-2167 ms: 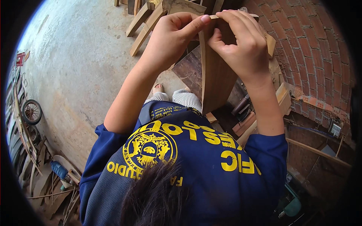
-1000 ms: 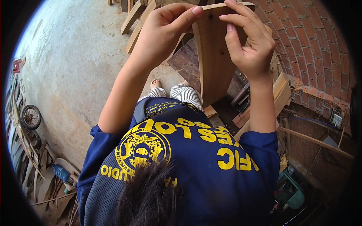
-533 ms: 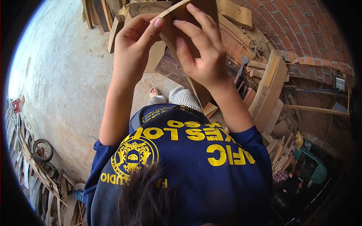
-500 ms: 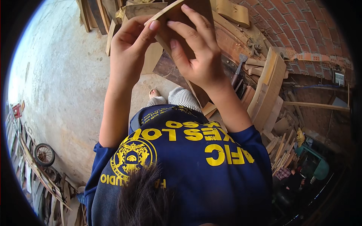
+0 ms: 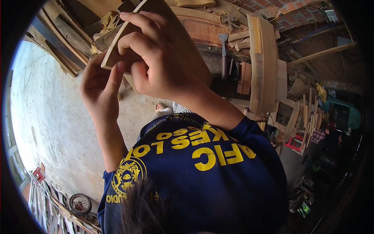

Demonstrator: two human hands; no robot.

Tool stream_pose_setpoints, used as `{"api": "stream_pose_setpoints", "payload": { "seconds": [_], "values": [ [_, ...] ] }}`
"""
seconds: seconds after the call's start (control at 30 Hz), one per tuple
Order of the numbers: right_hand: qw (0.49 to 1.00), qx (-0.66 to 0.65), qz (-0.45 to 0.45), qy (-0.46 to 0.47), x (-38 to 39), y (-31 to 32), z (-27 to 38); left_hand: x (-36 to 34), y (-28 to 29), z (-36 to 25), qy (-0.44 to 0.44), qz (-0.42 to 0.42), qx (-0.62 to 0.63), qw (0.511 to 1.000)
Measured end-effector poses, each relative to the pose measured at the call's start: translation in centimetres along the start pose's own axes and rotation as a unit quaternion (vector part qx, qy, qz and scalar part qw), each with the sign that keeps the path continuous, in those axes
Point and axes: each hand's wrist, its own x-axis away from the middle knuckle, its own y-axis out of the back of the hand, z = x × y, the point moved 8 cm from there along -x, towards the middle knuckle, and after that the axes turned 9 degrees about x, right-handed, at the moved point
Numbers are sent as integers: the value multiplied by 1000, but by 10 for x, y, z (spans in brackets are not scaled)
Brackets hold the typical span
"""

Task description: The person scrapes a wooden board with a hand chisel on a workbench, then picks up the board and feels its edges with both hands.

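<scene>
A thin, slightly curved wooden board [image 5: 181, 39] is held up in front of me, tilted, with its pale edge facing left. My left hand [image 5: 102, 84] pinches its lower left corner, the thumb on the near side and the other fingers mostly hidden behind. Across the board's near face lies my right hand [image 5: 159, 62], its fingers bent and a fingertip at the pale edge. Beyond my right forearm, a chisel [image 5: 224, 58] with a dark handle lies on the workbench [image 5: 202, 33].
On the right of the bench lies a long, thick wooden plank [image 5: 267, 64], with small wood blocks [image 5: 238, 39] beside it. Boards [image 5: 62, 37] lean at the upper left. A spoked wheel [image 5: 80, 204] lies lower left, a red stool [image 5: 297, 142] stands at right.
Both hands and the board have moved left. My right hand's fingers, spread on the board before, are now more bent and nearer its left edge. My view has turned.
</scene>
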Motion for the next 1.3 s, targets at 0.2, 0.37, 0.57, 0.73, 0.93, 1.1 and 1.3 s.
{"api": "stream_pose_setpoints", "payload": {
  "seconds": [0.2, 0.37, 0.57, 0.73, 0.93, 1.1, 1.3],
  "values": [
    [1000, -12, -18, -14, 3, 14, 1, 1, -12, -4, -46, -16, -1, 999],
    [998, -3, -45, -51, 2, 29, 6, 2, -21, -7, -72, -12, 38, 997],
    [998, -16, -39, -54, 23, 44, -9, 7, -12, 1, -60, -22, 98, 993],
    [963, 111, -65, -239, 131, 44, -113, 9, 19, 22, -54, -57, 148, 986],
    [851, -125, 163, -484, 268, -17, -186, -7, 37, 67, 27, -109, 173, 979],
    [868, -141, -39, -474, 265, 19, -183, -45, -9, 79, 51, -63, 129, 988],
    [912, -75, -56, -399, 239, 75, -145, -95, -80, 110, 148, -19, 178, 973]
  ]
}}
